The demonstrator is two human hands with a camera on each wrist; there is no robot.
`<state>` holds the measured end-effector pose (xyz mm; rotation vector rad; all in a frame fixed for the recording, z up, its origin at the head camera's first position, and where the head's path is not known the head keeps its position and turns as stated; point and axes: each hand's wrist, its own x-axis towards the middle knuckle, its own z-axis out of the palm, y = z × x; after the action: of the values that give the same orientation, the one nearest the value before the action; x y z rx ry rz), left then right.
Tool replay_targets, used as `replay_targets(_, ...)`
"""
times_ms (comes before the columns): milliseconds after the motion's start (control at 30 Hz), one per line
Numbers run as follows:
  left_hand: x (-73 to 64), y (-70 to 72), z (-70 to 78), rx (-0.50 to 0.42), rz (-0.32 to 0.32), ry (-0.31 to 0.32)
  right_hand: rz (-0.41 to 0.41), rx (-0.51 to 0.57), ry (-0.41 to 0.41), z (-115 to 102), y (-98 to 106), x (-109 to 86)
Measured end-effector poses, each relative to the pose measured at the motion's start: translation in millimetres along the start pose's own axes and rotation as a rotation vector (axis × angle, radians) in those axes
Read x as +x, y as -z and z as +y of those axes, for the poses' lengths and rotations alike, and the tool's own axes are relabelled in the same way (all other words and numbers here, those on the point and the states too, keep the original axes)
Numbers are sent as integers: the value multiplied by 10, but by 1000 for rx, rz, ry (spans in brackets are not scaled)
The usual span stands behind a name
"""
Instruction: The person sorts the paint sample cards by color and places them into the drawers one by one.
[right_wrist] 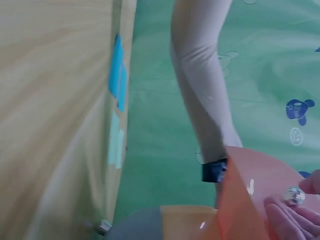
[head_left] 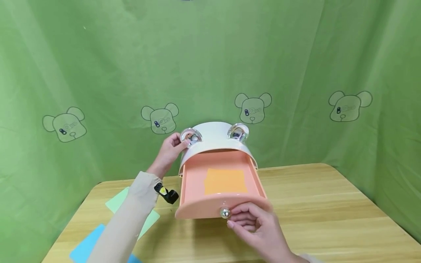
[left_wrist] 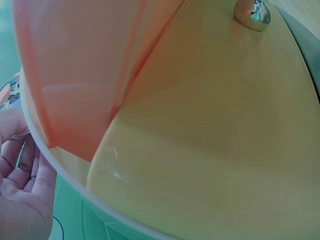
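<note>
A white, rounded box (head_left: pixel 212 131) with two silver ears stands on the table, its pink drawer (head_left: pixel 190 182) pulled out toward me. An orange sheet (head_left: pixel 225 180) lies flat inside the drawer. My left hand (head_left: pixel 169 149) grips the left silver ear (head_left: pixel 191 136), thumb in front. At the drawer's front, my right hand (head_left: pixel 260 226) pinches the round silver knob (head_left: pixel 225 213) between thumb and fingers. In the left wrist view, a lower yellowish panel (left_wrist: pixel 210 125) carries another silver knob (left_wrist: pixel 253 17).
Light green sheets (head_left: pixel 149 221) and blue sheets (head_left: pixel 87 244) lie on the left of the wooden table (head_left: pixel 312 204), partly behind my left sleeve. A green curtain (head_left: pixel 210 65) with bear-head outlines hangs behind the box and at both sides.
</note>
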<state>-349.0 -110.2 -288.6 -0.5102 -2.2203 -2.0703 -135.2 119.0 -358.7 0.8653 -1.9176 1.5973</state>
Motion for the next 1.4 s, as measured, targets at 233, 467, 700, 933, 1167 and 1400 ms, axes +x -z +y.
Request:
replay_targets(233,-5,-12,18,-27,-5,-2,84,1,46,85,-65,-29)
replay_targets(467,-1,0,56,-13,-36,0,162,-60,27,73,-64,114)
replay_targets(700,-19,33,32,-1,-40,11,211,-92,-28,153,-124,322)
replay_targets(933,-25,43,-10,17,-36,23,257,-113,-45,330,-177,538)
replay_targets(1167,-21,13,14,22,-35,22,276,-134,-87,463,-218,678)
replay_targets(1400,-13,23,34,9,-38,1,314,-150,-121,569,-245,830)
